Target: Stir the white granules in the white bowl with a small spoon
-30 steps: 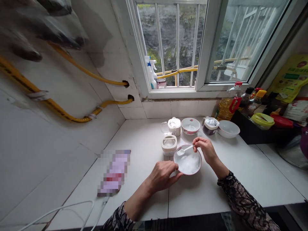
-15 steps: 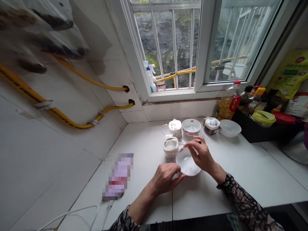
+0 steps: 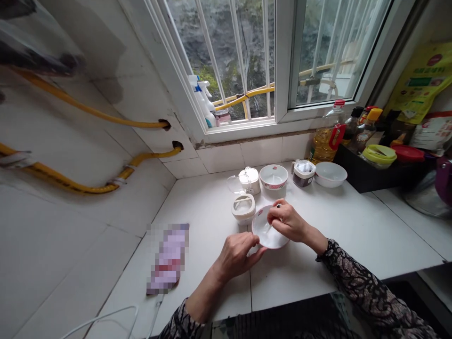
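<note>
A white bowl (image 3: 263, 240) with a pink rim rests on the counter. My left hand (image 3: 237, 254) grips its near left rim between thumb and fingers. Inside it, my right hand (image 3: 286, 220) pinches a small white spoon (image 3: 269, 228), mostly hidden by the fingers. Just left of the bowl stands a cream seasoning jar (image 3: 243, 215) with white contents, its clear lid (image 3: 238, 183) raised behind. Farther back are a closed white jar (image 3: 249, 178) and a patterned bowl (image 3: 273, 184) with a white spoon in it.
At the back right stand a dark-based jar (image 3: 303, 175), a plain white bowl (image 3: 331, 174), an oil bottle (image 3: 324, 141) and a black rack (image 3: 367, 175) of condiments. A blurred purplish object (image 3: 169, 259) with a white cable lies left. Yellow hoses (image 3: 84, 183) run along the wall.
My right hand has brought the spoon from the open seasoning jar down into the bowl. My left hand keeps its hold on the rim. The view has shifted slightly.
</note>
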A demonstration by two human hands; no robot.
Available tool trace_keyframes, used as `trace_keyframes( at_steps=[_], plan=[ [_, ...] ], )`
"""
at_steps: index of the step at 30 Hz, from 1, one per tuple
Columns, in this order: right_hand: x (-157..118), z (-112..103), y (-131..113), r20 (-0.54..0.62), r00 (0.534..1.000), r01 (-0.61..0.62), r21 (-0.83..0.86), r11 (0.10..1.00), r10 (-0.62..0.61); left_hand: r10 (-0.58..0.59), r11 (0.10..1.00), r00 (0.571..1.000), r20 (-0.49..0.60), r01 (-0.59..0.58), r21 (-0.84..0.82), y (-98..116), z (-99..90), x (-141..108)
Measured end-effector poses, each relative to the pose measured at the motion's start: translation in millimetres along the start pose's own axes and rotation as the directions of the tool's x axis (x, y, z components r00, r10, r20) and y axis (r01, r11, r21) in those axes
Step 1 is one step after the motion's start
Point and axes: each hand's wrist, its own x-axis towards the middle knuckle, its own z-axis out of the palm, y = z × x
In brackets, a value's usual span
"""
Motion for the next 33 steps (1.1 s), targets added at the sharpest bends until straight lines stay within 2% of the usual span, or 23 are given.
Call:
trace_keyframes(
  at_steps=[4, 8, 10, 14, 18, 23, 29, 31, 33],
  plan=[
    [1.0, -1.6, -4.1, -0.019, 0.986, -0.159, 0.125, 0.979, 0.163, -0.004, 1.000, 1.000, 0.010, 0.004, -0.007, -0.6, 0.3, -0.6],
    [2.6, -5.1, -2.6, -0.019, 0.933, -0.336, 0.315, 0.888, 0.360, -0.002, 1.000, 1.000, 0.014, 0.002, -0.010, -0.6, -0.3, 0.2],
    [3.4, -6.7, -1.9, -0.036, 0.907, -0.374, 0.386, 0.843, 0.419, 0.004, 1.000, 1.000, 0.015, -0.004, -0.010, -0.4, -0.8, 0.7],
    [5.1, -8.6, -1.1, -0.094, 0.894, -0.366, 0.412, 0.834, 0.438, 0.008, 1.000, 1.000, 0.013, -0.008, -0.013, 0.0, -1.5, 1.1],
    [5.6, -8.1, 1.8, -0.044, 0.842, -0.433, 0.541, 0.721, 0.538, 0.011, 1.000, 1.000, 0.009, -0.011, -0.020, 0.2, -1.8, 0.8],
    [4.8, -6.8, 5.0, -0.062, 0.831, -0.461, 0.481, 0.746, 0.553, 0.013, 1.000, 1.000, 0.012, -0.013, -0.014, 0.2, -1.9, 1.0],
    [6.2, -8.3, 9.6, 0.008, 0.796, -0.500, 0.571, 0.651, 0.605, 0.020, 1.000, 1.000, 0.010, -0.020, -0.007, -0.3, -1.0, 1.1],
    [5.9, -9.2, 11.1, 0.022, 0.802, -0.504, 0.562, 0.656, 0.597, 0.022, 1.000, 1.000, 0.011, -0.022, -0.006, -0.3, -1.0, 1.0],
    [5.0, -9.0, 11.2, -0.012, 0.847, -0.463, 0.474, 0.748, 0.532, 0.019, 1.000, 1.000, 0.012, -0.019, -0.003, -0.1, -1.0, 0.7]
  ],
)
